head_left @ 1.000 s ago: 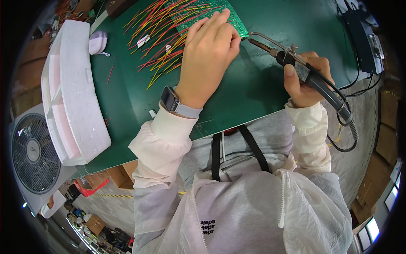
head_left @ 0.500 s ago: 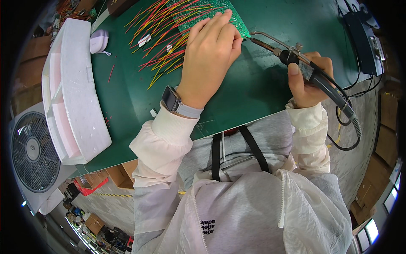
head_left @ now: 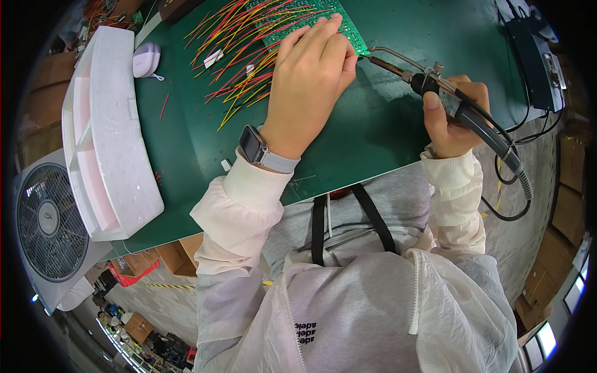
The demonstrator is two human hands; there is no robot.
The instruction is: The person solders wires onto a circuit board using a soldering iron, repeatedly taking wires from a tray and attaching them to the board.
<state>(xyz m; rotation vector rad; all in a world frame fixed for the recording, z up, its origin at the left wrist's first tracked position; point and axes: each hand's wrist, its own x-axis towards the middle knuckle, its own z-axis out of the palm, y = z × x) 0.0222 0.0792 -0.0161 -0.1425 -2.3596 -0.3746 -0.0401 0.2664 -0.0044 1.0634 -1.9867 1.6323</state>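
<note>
A green circuit board [head_left: 349,34] lies at the far middle of the bench, with many red and yellow wires [head_left: 239,46] fanning out to its left. My left hand [head_left: 314,81] is over the board's near edge, fingertips resting on it. Its thumb and forefinger are closed together by the near right corner; what they pinch is hidden. In my right hand [head_left: 457,118] is a soldering iron [head_left: 479,124] with a thin metal feed tube [head_left: 401,57] clamped along it. The iron's tip points left and meets the corner beside my left fingertips.
On the left stands a white foam tray [head_left: 118,137] with compartments, a lilac case [head_left: 146,60] beside it. A fan [head_left: 51,217] is beyond the tray. A dark blue station box [head_left: 535,62] with black cables sits at the far right. Wire scraps dot the green bench [head_left: 193,143].
</note>
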